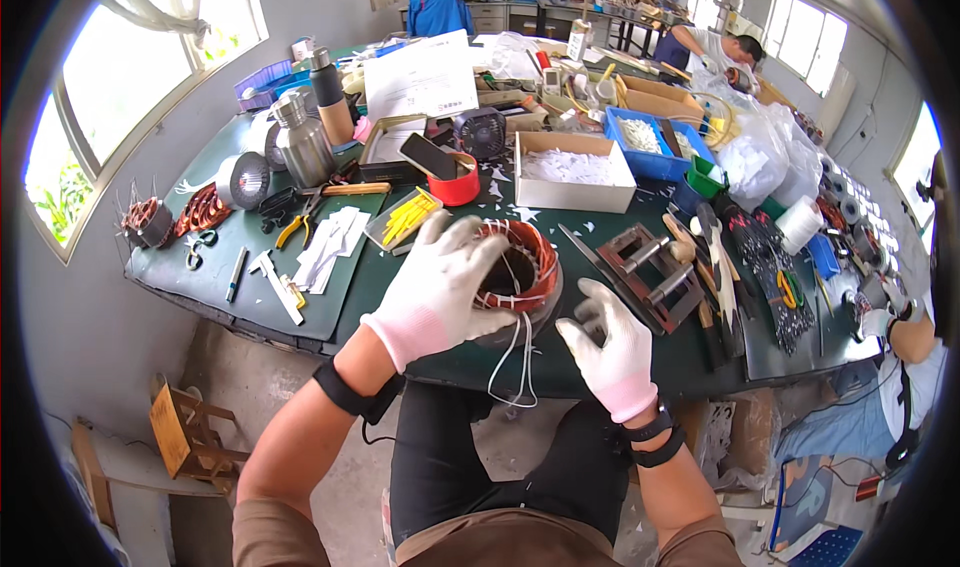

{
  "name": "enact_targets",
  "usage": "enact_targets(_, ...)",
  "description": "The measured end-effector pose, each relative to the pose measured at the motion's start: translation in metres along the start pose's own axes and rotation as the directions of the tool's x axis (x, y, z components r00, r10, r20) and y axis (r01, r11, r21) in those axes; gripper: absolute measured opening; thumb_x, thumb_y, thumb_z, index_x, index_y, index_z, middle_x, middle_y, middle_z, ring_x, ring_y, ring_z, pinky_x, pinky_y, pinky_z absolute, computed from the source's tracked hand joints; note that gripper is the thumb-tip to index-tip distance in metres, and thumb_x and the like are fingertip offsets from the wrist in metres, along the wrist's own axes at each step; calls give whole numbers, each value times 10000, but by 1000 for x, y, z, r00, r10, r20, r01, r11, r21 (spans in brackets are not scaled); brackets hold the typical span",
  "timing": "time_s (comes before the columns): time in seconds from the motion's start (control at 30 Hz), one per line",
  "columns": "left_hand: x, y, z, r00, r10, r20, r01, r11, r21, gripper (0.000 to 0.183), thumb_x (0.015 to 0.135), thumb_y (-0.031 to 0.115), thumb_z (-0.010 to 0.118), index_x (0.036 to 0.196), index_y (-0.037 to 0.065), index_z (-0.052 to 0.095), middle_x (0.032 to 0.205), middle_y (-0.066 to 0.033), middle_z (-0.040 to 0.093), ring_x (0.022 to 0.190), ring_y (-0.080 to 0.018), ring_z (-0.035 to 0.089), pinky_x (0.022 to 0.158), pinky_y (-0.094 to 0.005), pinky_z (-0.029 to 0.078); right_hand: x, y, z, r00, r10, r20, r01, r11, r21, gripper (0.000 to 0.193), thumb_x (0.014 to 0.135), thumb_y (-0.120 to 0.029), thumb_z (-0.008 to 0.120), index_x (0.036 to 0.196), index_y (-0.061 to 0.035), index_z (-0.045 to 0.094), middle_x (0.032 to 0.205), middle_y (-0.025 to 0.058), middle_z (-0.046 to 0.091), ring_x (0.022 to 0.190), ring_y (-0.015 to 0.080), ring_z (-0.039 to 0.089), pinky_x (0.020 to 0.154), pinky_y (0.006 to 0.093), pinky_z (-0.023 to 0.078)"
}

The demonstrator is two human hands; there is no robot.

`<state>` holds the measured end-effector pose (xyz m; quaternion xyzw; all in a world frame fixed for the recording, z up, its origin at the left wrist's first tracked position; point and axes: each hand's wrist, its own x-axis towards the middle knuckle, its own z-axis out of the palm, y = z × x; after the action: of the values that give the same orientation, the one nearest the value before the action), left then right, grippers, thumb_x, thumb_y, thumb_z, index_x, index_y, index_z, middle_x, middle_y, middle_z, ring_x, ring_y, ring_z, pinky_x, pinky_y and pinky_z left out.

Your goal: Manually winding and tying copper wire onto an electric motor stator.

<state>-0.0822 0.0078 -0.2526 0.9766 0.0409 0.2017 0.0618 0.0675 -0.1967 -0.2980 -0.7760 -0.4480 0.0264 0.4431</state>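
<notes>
1. While the seated person is leaning over the green table (300,297), the left hand (440,287), in a white glove, is lying spread over the near-left rim of the motor stator (520,272), fingers splayed and pressing on the copper winding rather than closing around it.
2. The right hand (612,352), also gloved, is hovering just beside the stator's near-right side, fingers loosely curled; whether it is pinching anything cannot be told.
3. The stator is sitting close to the table's near edge, directly in front of the person, and its white lead wires (520,362) are hanging over that edge toward the lap.
4. Judged from the pose, the step in hand is dressing or seating the coil ends: one hand is steadying the ring while the other is working at the leads. The next move would call for a firm hold on the stator and a fine pinch on a wire or tie.
5. Open room is proving scarce. A metal clamp fixture (650,277) is lying just to the right, a yellow-filled tray (405,219) and a red tub (455,185) are standing just behind, and pliers (297,229) and paper strips (330,247) are lying to the left.
6. The freest space is lying toward the person, past the table edge, where the dangling leads could snag.
</notes>
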Motion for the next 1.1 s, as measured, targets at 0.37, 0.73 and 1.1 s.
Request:
enact_targets(0.37,-17,29,42,938,-47,-343,-62,952,-299,765,790,-31,790,1512,10,540,1083,-152,704,982,-363,684,915,-453,551,-12,15,9,1000,-23,11,18,938,346,98,998,-18,687,1077,18,734,881,128,744,715,210,735,651,315,561)
enact_targets(0.73,-17,15,53,874,132,-468,-244,952,-186,436,746,-36,817,1173,41,770,1054,-99,735,919,-332,691,851,-438,562,-38,-18,-18,994,-78,73,-9,624,781,268,949,78,710,1208,24,747,934,18,663,820,37,585,692,230,486)
enact_targets(1.1,-20,15,52,900,94,-426,-217,944,-250,440,788,-43,812,1209,78,774,1082,-86,723,967,-324,682,885,-437,554,-232,123,-64,796,503,338,-508,249,825,404,1109,-189,585,1434,47,616,711,146,692,656,286,709,788,465,611)
